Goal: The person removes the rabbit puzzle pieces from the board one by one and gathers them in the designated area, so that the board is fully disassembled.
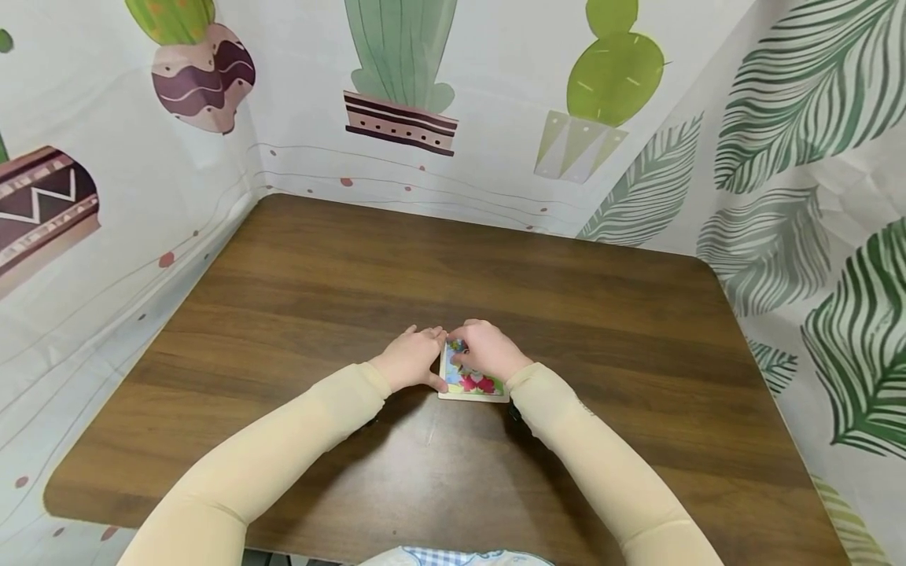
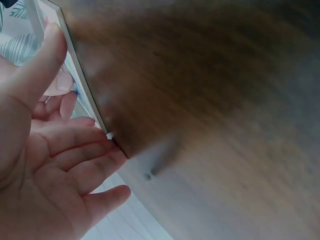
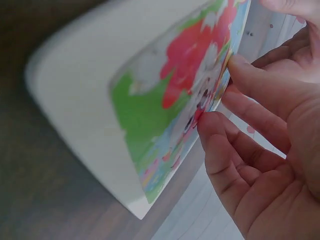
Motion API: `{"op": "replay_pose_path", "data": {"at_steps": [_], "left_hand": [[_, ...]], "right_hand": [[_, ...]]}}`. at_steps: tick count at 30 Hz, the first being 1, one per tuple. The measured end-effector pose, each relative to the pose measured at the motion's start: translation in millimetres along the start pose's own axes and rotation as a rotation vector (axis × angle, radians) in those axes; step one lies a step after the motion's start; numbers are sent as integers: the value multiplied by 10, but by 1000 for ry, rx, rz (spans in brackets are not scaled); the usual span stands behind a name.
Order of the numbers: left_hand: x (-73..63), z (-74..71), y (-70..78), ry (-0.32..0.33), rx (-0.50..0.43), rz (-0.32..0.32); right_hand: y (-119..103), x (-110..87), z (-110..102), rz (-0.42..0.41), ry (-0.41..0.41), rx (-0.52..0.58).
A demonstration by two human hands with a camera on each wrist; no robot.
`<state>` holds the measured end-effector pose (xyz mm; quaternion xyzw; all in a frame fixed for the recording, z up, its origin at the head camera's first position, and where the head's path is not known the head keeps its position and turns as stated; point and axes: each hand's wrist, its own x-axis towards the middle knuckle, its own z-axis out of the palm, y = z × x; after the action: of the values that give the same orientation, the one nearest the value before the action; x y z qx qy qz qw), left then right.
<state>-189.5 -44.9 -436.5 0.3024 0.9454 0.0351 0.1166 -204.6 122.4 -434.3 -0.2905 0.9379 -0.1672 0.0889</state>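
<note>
A thin picture puzzle board (image 1: 476, 397) with a white border and a bright red, green and blue print lies on the table. At its left side is my left hand (image 1: 408, 360). The thumb rests at the near left corner and the straight fingers reach along the edge to the far corner. My right hand (image 1: 491, 350) comes over the board from the right. Between its thumb (image 3: 242, 67) and curled index finger (image 3: 212, 125) it pinches a small coloured puzzle piece (image 3: 218, 95) at the picture's surface. Most of that piece is hidden by the fingers.
The brown wooden table (image 1: 318, 275) has rounded corners and stretches around the board on all sides. White cloth (image 1: 481, 79) printed with cacti and leaves hangs behind it and along both sides. A patterned garment (image 1: 453, 557) shows at the near edge.
</note>
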Motion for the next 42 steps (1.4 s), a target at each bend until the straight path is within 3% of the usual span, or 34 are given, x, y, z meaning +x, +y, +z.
{"op": "replay_pose_path", "data": {"at_steps": [10, 18, 25, 28, 35, 42], "left_hand": [[-10, -7, -23, 4, -1, 9], [-31, 2, -11, 14, -36, 15], [-41, -10, -14, 24, -27, 20], [-42, -12, -20, 26, -28, 24], [-46, -10, 2, 34, -29, 30], [-67, -18, -18, 33, -35, 18]], "right_hand": [[-26, 33, -49, -2, -54, -58], [-9, 82, -63, 21, -102, -27], [15, 60, -40, -32, -68, -45], [17, 83, -36, -45, -88, -61], [44, 121, -55, 25, -213, -6], [58, 163, -48, 0, -194, 20]]}}
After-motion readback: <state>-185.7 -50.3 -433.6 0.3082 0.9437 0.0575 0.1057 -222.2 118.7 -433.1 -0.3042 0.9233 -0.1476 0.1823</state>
